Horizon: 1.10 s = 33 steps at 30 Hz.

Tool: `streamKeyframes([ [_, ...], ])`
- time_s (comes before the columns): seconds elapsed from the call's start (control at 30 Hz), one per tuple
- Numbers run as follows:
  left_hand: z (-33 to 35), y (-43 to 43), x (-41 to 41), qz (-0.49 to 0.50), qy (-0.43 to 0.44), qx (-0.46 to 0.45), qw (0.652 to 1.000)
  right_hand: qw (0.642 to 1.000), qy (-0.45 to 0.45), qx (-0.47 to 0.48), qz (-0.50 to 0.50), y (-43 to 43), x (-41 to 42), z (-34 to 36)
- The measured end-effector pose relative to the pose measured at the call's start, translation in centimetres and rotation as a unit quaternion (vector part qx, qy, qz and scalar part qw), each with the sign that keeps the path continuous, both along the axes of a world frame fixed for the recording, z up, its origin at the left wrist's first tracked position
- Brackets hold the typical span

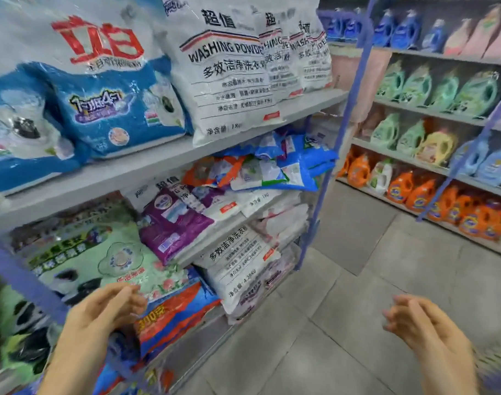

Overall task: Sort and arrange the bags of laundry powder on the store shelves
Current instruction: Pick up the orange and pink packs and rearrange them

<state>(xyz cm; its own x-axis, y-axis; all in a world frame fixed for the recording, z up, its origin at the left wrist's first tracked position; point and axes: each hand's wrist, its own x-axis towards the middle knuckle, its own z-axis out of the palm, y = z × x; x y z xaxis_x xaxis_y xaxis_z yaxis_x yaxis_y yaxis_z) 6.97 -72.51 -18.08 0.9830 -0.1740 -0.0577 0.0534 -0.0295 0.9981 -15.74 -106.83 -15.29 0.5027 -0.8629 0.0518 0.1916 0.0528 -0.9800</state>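
Note:
Bags of laundry powder fill a grey shelf unit [146, 169] on my left. Upright on the upper shelf stand blue bags [112, 109] and white "WASHING POWDER" bags [229, 78]. Below them a loose pile of purple [172, 223], orange, blue [300, 163] and white bags lies jumbled. A large green bag [101, 258] and a blue-orange bag [172, 317] sit lower down. My left hand [104, 309] is held out in front of the blue-orange bag, fingers relaxed, holding nothing. My right hand [420, 320] hovers over the floor, empty, fingers loosely curled.
A blue shelf post [329, 155] marks the unit's right end. Across the grey tiled aisle [343, 295], shelves hold green, yellow, blue and orange detergent bottles [414, 192]. The picture is blurred.

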Motion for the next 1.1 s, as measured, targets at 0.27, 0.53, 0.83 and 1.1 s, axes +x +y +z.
streamKeyframes([
  [0.27, 1.6, -3.1, 5.4, 0.100, -0.006, -0.003, 0.995, 0.994, 0.039, -0.016, 0.103, -5.5, 13.6, -0.2],
  [0.53, 1.5, -5.7, 4.6, 0.262, -0.003, 0.018, 0.965, 0.920, 0.102, -0.155, 0.346, -5.7, 29.0, -3.2],
  [0.83, 2.5, -9.4, 0.8, 0.405, 0.025, 0.007, 0.914, 0.575, 0.066, -0.601, 0.551, 4.6, 39.2, -8.5],
  [1.1, 3.6, -9.4, -2.0, 0.434, 0.032, 0.014, 0.900, 0.472, 0.094, -0.725, 0.493, 8.8, 42.1, -10.6],
])
